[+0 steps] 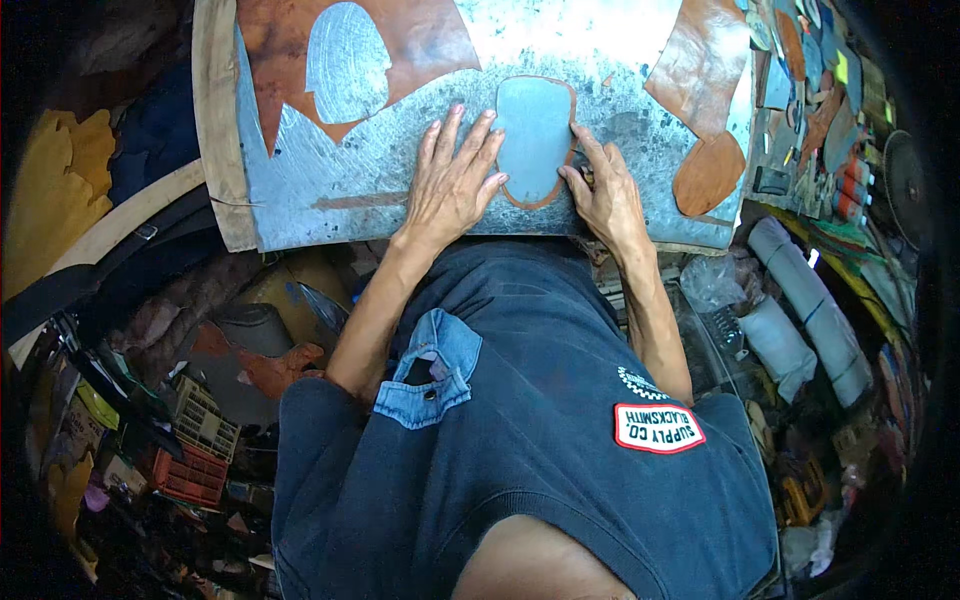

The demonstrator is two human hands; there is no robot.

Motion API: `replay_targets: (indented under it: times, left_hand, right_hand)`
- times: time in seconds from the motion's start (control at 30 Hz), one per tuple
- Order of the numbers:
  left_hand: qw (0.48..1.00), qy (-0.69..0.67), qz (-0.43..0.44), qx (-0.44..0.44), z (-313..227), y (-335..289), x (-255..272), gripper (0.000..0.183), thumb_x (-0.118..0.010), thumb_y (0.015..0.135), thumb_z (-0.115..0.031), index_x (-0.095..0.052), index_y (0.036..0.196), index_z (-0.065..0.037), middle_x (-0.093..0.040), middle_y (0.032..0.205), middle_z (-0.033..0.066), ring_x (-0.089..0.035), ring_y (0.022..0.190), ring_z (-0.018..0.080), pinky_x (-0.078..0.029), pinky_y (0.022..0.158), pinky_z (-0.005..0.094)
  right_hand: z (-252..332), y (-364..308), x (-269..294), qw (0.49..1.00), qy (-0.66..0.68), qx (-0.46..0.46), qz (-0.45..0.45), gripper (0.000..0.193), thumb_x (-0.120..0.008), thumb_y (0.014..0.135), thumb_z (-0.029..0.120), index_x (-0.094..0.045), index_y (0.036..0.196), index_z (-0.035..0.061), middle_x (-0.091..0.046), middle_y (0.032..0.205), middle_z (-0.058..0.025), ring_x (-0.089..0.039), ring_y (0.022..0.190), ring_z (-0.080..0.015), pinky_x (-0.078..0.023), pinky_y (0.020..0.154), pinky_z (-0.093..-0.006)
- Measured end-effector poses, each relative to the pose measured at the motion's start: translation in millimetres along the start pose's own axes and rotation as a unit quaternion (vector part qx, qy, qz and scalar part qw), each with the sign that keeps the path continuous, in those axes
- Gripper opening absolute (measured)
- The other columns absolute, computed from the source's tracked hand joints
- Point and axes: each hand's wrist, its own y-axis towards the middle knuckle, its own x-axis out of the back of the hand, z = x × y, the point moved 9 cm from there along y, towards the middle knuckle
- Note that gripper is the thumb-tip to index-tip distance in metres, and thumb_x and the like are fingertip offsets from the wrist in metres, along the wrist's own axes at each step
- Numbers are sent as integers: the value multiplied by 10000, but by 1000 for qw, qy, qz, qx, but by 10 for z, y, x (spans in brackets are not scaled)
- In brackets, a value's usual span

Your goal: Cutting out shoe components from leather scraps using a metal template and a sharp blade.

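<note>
A grey, rounded template lies on the metal-topped table, with a narrow border of brown leather showing around its edge. My left hand rests flat to its left, fingers stretched out, the fingertips and thumb at the template's left edge. On the other side, my right hand has its thumb and forefinger at the right edge, the other fingers curled in. Something small and dark shows between those fingers; I cannot make out what it is.
A large brown leather piece with a cut-out lies at the far left of the metal tabletop. More leather and a rounded leather piece lie at right. Tools and scraps crowd the far right. Crates stand low at left.
</note>
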Motion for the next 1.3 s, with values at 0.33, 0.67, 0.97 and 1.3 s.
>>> replay_targets:
  times: [0.33,0.67,0.97,1.3]
  left_hand:
    - [999,-28,-23,-6,41,-29,8,484,-682,859,-311,-598,1264,-59,-439,1474,99,-298,1413,355,-247,1140,531]
    - [997,-56,-55,5,69,-36,27,518,-743,796,-346,-623,1219,-73,-502,1427,77,-348,1393,339,-279,1127,534]
    - [996,-57,-64,-1,67,-38,46,524,-754,783,-356,-635,1207,-71,-520,1411,69,-363,1386,328,-288,1129,530]
    - [993,-91,-77,4,88,-42,79,639,-753,799,-320,-519,1328,-47,-509,1414,105,-365,1382,348,-301,1112,542]
  right_hand:
    - [36,-17,21,999,1,26,-22,567,-702,864,165,-471,1381,146,-558,967,-162,-613,798,-323,-519,679,-440]
    - [-25,42,36,998,20,41,-49,557,-712,858,163,-503,1375,145,-587,932,-152,-604,781,-284,-515,698,-421]
    - [-23,42,32,998,21,19,-50,542,-721,850,159,-532,1358,150,-604,927,-139,-608,761,-261,-522,709,-405]
    - [-37,25,22,998,21,24,-62,551,-728,846,161,-538,1363,158,-588,907,-130,-593,731,-248,-518,692,-399]
